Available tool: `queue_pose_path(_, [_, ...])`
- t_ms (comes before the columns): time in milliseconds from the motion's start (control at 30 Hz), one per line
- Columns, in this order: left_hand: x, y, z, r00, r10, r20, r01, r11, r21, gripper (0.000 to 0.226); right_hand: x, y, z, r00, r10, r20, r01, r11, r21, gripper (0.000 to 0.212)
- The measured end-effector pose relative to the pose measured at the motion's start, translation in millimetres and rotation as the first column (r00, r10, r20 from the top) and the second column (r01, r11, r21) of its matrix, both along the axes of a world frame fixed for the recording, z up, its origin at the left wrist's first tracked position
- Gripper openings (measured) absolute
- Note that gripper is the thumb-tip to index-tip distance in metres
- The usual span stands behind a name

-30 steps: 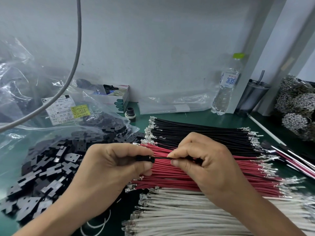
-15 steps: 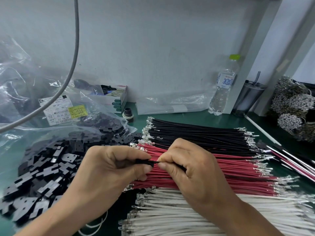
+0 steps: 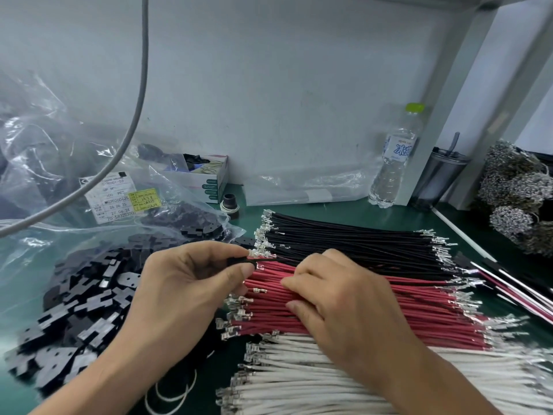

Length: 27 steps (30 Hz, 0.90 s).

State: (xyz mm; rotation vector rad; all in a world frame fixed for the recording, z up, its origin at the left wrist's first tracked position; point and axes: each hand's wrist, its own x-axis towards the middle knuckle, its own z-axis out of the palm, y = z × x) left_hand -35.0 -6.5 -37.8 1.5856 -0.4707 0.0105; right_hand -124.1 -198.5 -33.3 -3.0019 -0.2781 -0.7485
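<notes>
My left hand point(image 3: 185, 289) pinches a small black connector housing point(image 3: 236, 261) between thumb and forefinger, with a thin wire running right out of it. My right hand point(image 3: 344, 301) lies on the row of red wires point(image 3: 419, 304), fingers curled, pinching one red wire whose metal terminal point(image 3: 260, 290) sticks out to the left. A row of black wires point(image 3: 359, 241) lies behind the red ones and a row of white wires point(image 3: 299, 378) in front. All the wires have crimped metal ends.
A heap of flat black parts point(image 3: 80, 310) spills from a clear bag on the left. A small open box point(image 3: 206, 175), a water bottle point(image 3: 395, 163) and a tumbler point(image 3: 440, 178) stand by the wall. Grey terminal bundles point(image 3: 520, 187) sit far right. A grey cable point(image 3: 137, 115) hangs overhead.
My right hand let go of the black wire at the connector and dropped onto the red wires. My left hand still holds the connector, now a little higher.
</notes>
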Motion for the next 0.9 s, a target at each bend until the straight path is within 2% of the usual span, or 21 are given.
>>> queue_pose_path(100, [2,0,-1,0.999,0.02,-0.027,-0.02,1.0,0.0,0.019,6,5,-7,0.999,-0.037,-0.018,0.037,0.999,-0.029,0.015])
queue_pose_path(200, [2,0,-2,0.999,0.025,-0.036,-0.025,1.0,0.005,0.019,11,9,-9,0.997,-0.08,-0.022,0.082,0.993,0.087,0.018])
queue_pose_path(300, [1,-1,-2,0.999,0.027,-0.04,-0.027,1.0,0.001,0.019,14,8,-10,0.995,-0.099,-0.031,0.103,0.973,0.206,0.009])
queue_pose_path(400, [3,0,-2,0.998,0.037,-0.058,-0.038,0.999,-0.015,0.017,13,6,-9,0.993,-0.107,-0.046,0.114,0.964,0.241,0.008])
queue_pose_path(567, [7,6,2,0.995,0.04,-0.087,-0.047,0.996,-0.08,0.022,6,-3,2,1.0,0.011,0.002,-0.011,0.937,0.349,0.005])
queue_pose_path(700, [9,9,6,0.985,-0.015,-0.171,-0.01,0.989,-0.145,0.036,0,-16,14,0.999,0.042,0.032,-0.051,0.919,0.391,0.021])
queue_pose_path(900, [4,7,8,0.937,-0.193,-0.291,0.134,0.968,-0.211,0.035,-5,-21,23,0.994,0.003,0.113,-0.05,0.908,0.416,0.007])
